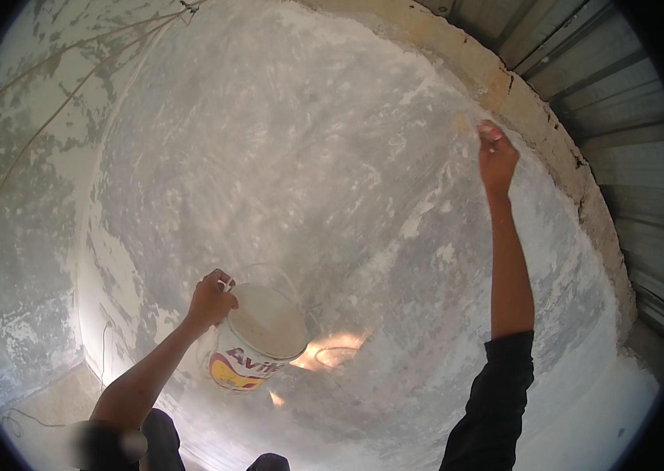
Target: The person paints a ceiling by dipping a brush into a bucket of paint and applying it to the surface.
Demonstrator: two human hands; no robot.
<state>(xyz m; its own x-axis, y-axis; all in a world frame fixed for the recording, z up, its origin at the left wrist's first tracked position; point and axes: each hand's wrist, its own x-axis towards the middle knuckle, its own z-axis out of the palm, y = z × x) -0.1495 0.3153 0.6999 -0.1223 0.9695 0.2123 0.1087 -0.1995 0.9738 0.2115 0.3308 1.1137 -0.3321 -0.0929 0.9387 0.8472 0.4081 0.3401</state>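
My left hand [212, 300] is closed on the rim of a white plastic bucket [220, 345] with a yellow and purple label. Pale, greyish-white contents [271, 323] show inside it, and its thin handle arches over the far side. The bucket tilts a little in front of a wall [292, 173] streaked grey and white. Far out to the right, my right hand [497, 161] is raised to the wall's rough upper border. Its fingers are curled together at the surface, with a small pinkish patch at the tips; what they hold is too small to make out.
Corrugated metal sheeting [614, 118] runs along the upper right, beyond a crumbling tan wall edge [497, 78]. A rope [73, 98] hangs across the patchy left wall [29, 196]. Bright light spots [332, 353] fall beside the bucket. A thin cord [33, 424] lies at the lower left.
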